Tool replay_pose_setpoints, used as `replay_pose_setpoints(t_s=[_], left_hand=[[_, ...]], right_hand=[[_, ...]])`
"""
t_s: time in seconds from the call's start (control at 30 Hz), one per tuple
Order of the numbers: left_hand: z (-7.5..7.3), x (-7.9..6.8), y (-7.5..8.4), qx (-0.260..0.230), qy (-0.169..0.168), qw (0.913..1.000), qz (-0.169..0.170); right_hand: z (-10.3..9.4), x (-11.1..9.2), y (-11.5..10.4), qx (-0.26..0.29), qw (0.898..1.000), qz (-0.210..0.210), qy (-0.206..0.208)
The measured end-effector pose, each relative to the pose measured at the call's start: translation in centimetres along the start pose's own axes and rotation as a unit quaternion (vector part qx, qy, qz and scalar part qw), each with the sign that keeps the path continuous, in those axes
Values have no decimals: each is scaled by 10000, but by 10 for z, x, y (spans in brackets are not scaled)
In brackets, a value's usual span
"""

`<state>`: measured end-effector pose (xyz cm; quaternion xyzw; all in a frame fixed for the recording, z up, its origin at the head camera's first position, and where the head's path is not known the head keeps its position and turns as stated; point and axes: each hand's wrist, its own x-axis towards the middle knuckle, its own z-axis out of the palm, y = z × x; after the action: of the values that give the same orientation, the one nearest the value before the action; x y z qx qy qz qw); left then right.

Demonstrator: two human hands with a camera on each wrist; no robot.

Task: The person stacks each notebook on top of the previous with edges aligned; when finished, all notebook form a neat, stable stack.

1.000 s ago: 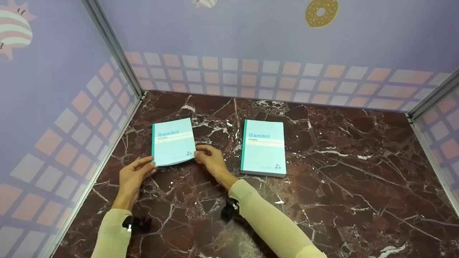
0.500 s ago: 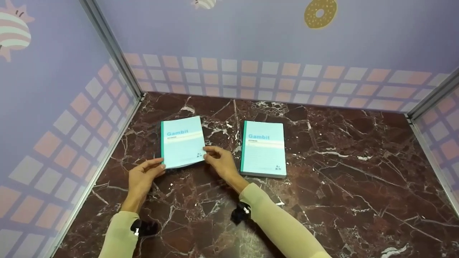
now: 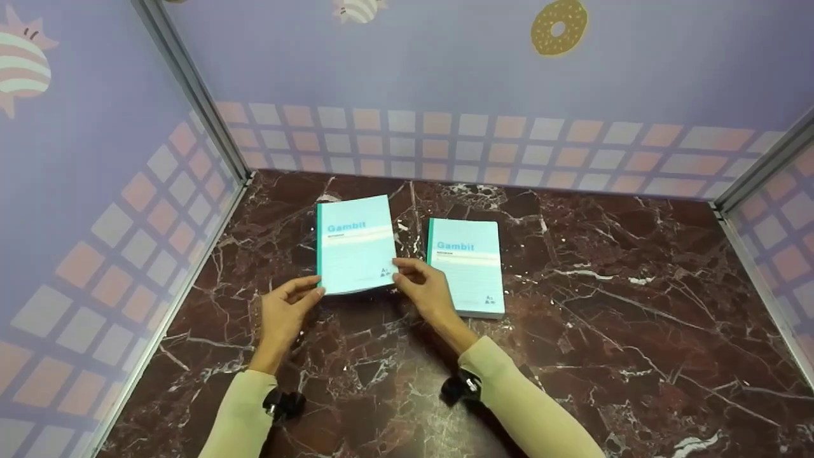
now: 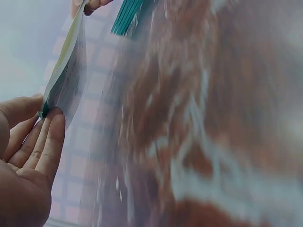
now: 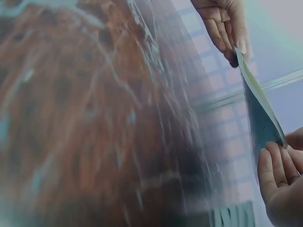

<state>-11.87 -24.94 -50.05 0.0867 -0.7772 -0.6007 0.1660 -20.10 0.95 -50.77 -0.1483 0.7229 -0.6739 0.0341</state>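
A thin pale blue notebook [image 3: 356, 251] with a green spine and "Gambit" on its cover hangs above the table, slightly tilted. My left hand [image 3: 286, 315] pinches its lower left corner at the spine. The lower right edge is pinched by my right hand [image 3: 429, 292], thumb on top and fingers beneath. In the left wrist view the notebook [image 4: 66, 71] sags a little between both hands, clear of the tabletop. A stack of matching notebooks [image 3: 467, 267] lies to its right, partly covered by my right hand; several green spines [image 4: 127, 16] show in the left wrist view.
The dark red marbled tabletop [image 3: 604, 318] has white veins and a glossy surface. Purple panels with pink and white squares enclose it: a back wall [image 3: 445, 76], a left wall [image 3: 95, 159] and a right wall [image 3: 782, 216], joined by metal corner strips.
Both hands have carried the notebook rightward and higher, toward the stack. It now looks larger and closer to the camera. The stack stays put, and the head view has shifted slightly.
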Motion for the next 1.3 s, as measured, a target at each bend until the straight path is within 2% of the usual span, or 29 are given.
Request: replay_pose_setpoints(t_s=[0.33, 0.73, 0.9, 1.0, 1.13, 1.3], left_hand=[[40, -12, 1, -244, -251, 9993, 160], [91, -21, 2, -477, -570, 9966, 349], [106, -18, 9, -423, -684, 9952, 565], [114, -16, 12, -316, -784, 9945, 618], [124, -16, 15, -261, -903, 9942, 513], [134, -17, 19, -276, -902, 9942, 512]], right_hand=[[-40, -30, 12, -51, 9996, -6, 261], [-87, -52, 15, -374, 9960, 110, 799], [-103, -54, 12, -376, 9952, 147, 892], [-111, -56, 11, -593, 9934, 48, 984], [-121, -60, 11, -781, 9910, 20, 1085], [-131, -62, 9, -689, 9912, 63, 1127]])
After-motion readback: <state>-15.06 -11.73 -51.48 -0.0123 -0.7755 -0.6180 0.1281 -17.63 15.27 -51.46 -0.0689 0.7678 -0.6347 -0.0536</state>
